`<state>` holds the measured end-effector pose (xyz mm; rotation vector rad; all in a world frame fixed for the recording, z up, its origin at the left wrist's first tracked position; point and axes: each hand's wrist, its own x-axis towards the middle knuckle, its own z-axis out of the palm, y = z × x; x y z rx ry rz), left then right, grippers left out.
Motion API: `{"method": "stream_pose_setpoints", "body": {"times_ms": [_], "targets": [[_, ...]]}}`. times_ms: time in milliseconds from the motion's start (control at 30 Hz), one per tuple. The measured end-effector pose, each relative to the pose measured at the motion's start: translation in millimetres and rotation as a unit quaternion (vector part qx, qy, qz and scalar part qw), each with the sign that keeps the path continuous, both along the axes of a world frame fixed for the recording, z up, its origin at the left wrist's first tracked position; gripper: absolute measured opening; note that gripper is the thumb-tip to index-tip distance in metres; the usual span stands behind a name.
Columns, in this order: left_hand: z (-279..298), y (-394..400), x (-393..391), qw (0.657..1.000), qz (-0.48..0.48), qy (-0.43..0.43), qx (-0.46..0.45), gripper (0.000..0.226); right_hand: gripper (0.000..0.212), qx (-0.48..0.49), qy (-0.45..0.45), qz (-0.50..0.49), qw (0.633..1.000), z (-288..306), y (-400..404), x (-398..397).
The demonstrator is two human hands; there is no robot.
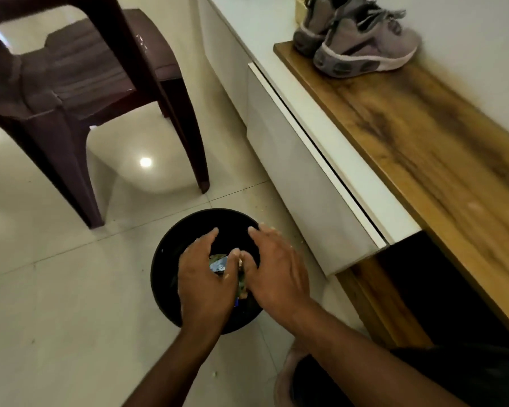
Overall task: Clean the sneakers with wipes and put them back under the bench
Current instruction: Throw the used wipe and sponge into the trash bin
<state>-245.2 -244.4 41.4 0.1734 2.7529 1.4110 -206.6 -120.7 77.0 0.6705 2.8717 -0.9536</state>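
Over the black bin (171, 259) on the tiled floor (56, 289) we log both of our hands, side by side above its opening.

Item 1: left hand (202, 282), fingers spread and relaxed over the bin's left half; we cannot tell whether it holds anything.

Item 2: right hand (276, 274), fingers loosely extended over the bin's right half, thumb toward the left hand; grip likewise unclear.

Item 3: scraps of colourful litter (219, 262) showing inside the bin between the 2 hands.

Item 4: 2 grey sneakers (362, 45) with white soles, well beyond the bin and to its right, standing together on the far end of the wooden bench (423, 148).

Item 5: white drawer unit (306, 171), just right of the bin, set along the bench's front edge.

Item 6: dark brown plastic chair (71, 83), beyond the bin to its left.
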Motion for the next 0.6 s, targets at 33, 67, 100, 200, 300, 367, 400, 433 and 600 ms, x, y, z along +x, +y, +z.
{"method": "stream_pose_setpoints", "body": {"times_ms": [33,67,100,200,300,367,400,433,600], "targets": [[6.9,5.1,-2.1,0.999,-0.019,0.015,-0.024,0.058,0.056,0.028,-0.002,0.016,0.999,7.1,6.5,2.5],[13.2,9.9,-5.3,0.997,-0.041,0.034,-0.052,0.063,0.060,0.057,-0.005,0.028,0.998,13.3,13.4,4.8],[19.3,14.7,-10.0,0.993,-0.060,0.058,-0.081,0.069,0.063,0.085,-0.007,0.033,0.996,19.4,19.7,6.4],[49.4,33.1,-24.2,0.976,-0.095,0.146,-0.134,0.077,0.071,0.158,0.009,0.009,0.987,38.9,39.7,12.6],[84.9,53.0,-29.5,0.951,-0.108,0.239,-0.162,0.083,0.075,0.215,0.050,-0.035,0.975,62.6,55.4,16.3],[106.4,65.7,-27.1,0.937,-0.119,0.283,-0.165,0.086,0.077,0.244,0.081,-0.065,0.964,81.6,63.9,22.1],[114.7,71.7,-25.9,0.933,-0.123,0.297,-0.163,0.088,0.078,0.256,0.099,-0.073,0.959,90.7,67.7,25.2],[122.4,77.2,-24.3,0.930,-0.127,0.306,-0.159,0.089,0.078,0.269,0.114,-0.079,0.953,99.0,70.8,28.9],[162.1,117.7,-5.1,0.907,-0.169,0.359,-0.137,0.091,0.079,0.319,0.139,-0.134,0.928,135.3,101.4,64.4]]}}
